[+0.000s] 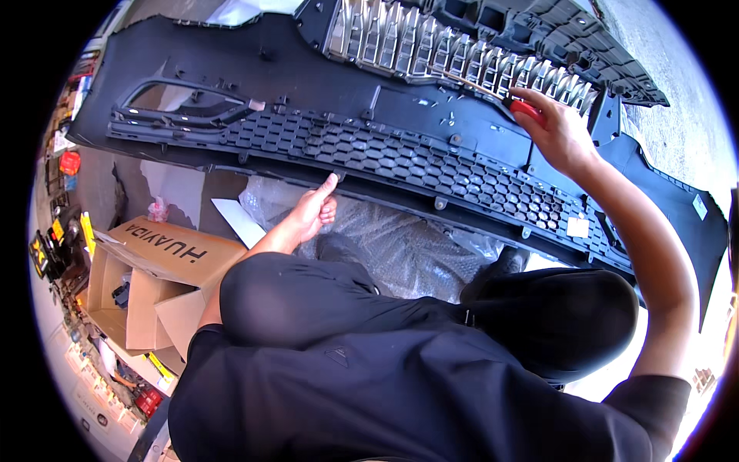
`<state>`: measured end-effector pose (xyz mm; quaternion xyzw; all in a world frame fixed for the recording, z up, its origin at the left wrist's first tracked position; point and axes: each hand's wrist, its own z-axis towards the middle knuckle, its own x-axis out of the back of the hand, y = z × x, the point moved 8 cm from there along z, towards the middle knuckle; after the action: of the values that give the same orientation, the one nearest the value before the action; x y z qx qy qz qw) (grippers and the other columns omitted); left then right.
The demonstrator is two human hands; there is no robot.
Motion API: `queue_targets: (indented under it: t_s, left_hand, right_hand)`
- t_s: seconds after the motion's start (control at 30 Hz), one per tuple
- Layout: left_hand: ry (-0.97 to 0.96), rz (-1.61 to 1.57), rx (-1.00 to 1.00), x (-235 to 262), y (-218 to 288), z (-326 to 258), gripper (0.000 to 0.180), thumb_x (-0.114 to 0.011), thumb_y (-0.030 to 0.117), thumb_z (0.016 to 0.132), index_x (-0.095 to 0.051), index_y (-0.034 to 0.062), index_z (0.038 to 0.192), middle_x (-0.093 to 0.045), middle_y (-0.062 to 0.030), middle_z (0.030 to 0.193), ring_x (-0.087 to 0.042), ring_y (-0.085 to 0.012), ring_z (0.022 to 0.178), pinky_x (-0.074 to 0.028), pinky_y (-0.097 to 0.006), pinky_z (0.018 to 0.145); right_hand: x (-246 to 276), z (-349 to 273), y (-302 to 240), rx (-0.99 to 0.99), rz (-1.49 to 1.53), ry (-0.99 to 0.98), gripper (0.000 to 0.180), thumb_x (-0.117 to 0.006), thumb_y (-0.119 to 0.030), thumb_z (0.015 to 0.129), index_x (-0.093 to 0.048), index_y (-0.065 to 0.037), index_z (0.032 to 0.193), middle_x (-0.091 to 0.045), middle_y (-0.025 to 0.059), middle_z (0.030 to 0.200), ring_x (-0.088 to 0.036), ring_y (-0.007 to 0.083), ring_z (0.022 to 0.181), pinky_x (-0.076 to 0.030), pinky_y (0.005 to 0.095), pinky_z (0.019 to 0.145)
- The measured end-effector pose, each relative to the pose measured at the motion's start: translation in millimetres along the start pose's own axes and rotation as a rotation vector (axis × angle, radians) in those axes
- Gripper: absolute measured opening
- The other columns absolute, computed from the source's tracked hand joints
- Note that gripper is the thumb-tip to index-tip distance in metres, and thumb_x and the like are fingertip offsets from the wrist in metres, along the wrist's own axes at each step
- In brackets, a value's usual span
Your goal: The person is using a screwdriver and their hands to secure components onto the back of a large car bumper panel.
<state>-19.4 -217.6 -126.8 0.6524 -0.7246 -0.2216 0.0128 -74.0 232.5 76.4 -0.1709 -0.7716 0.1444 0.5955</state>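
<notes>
The bumper (269, 85) lay beyond the knees, its near edge over bubble wrap (400, 246). The left hand (309, 212) had its thumb at that edge; whether it pinched there could not be told. The right hand (563, 137) was closed around the screwdriver (529, 114), whose shaft slanted to the grille (419, 48) at the bumper's far edge. The shell looked light for its length, flexible and slick, best held by both rims, off the more breakable mesh (369, 146).
</notes>
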Motion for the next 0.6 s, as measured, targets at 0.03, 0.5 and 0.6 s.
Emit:
queue_targets:
  t_s: [0.03,0.5,0.6]
  left_hand:
    - [0.107,0.052,0.028,-3,6,4,0.044,-0.068,0.051,0.098,-0.045,0.0169,0.085,-0.028,0.0063,0.059,-0.028,-0.0095,0.05,-0.026,-0.028,0.051]
    - [0.531,0.098,0.025,1,-9,10,0.05,-0.067,0.064,0.093,-0.053,0.017,0.088,-0.024,0.0048,0.052,-0.024,-0.0107,0.043,-0.023,-0.029,0.046]
    - [0.429,0.251,0.284,-27,8,-25,0.053,-0.066,0.064,0.094,-0.056,0.0125,0.083,-0.026,0.0062,0.052,-0.026,-0.0087,0.044,-0.023,-0.027,0.046]
  right_hand:
    - [2,-1,15,0.032,-0.025,0.093,0.042,-0.063,-0.03,0.102,-0.058,-0.016,0.142,-0.07,0.0189,0.122,-0.071,0.0368,0.106,-0.056,0.0434,0.093]
    - [-98,38,158,-0.105,0.2,-0.172,0.037,-0.068,-0.029,0.09,-0.062,-0.005,0.118,-0.073,0.0218,0.106,-0.07,0.0392,0.102,-0.054,0.045,0.095]
    - [-117,30,166,-0.071,0.158,-0.247,0.033,-0.064,-0.033,0.097,-0.067,-0.006,0.114,-0.074,0.0197,0.103,-0.071,0.0378,0.099,-0.055,0.0453,0.092]
